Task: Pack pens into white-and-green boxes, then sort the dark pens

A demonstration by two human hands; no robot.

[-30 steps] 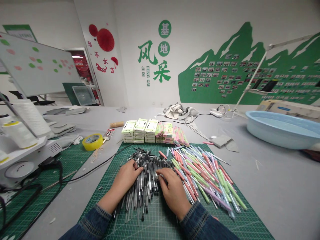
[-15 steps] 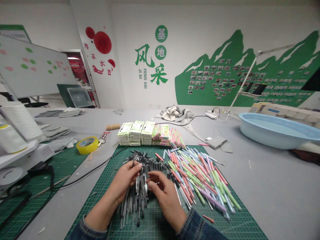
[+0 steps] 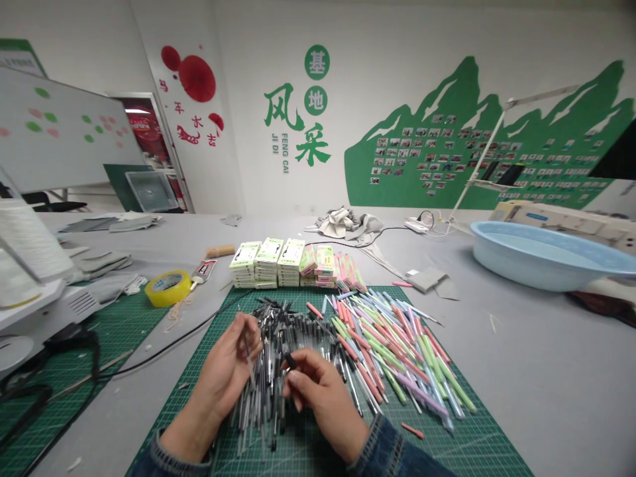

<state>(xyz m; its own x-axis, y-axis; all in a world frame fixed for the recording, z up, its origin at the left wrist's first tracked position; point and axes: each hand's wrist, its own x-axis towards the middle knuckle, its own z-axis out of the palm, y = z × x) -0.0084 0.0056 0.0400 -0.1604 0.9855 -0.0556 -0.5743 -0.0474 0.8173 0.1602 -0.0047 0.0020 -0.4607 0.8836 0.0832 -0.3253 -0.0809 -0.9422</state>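
My left hand [image 3: 221,377] is closed around a slim clear pen [image 3: 249,358], which slants down from its fingertips. Between the thumb and fingers of my right hand [image 3: 325,397] is a small black pen cap [image 3: 289,360]. Both hands are over a heap of clear and black pens [image 3: 265,407] on the green cutting mat [image 3: 179,424]. To the right of my right hand lies a spread of pastel pens [image 3: 392,344] in red, green, blue and purple. One small red piece [image 3: 412,430] is apart from it, nearer the front.
Stacked small boxes [image 3: 268,265] line the mat's far edge. At left are yellow tape [image 3: 167,289], a black cable [image 3: 183,340] and a white machine [image 3: 30,318] with thread cones. A blue basin [image 3: 536,262] stands at right, with grey cloth scraps [image 3: 432,283] nearby.
My hands have moved apart, the left one shifting left and turning palm inward with the pen showing. A black cap now shows in my right fingers. The view has shifted slightly.
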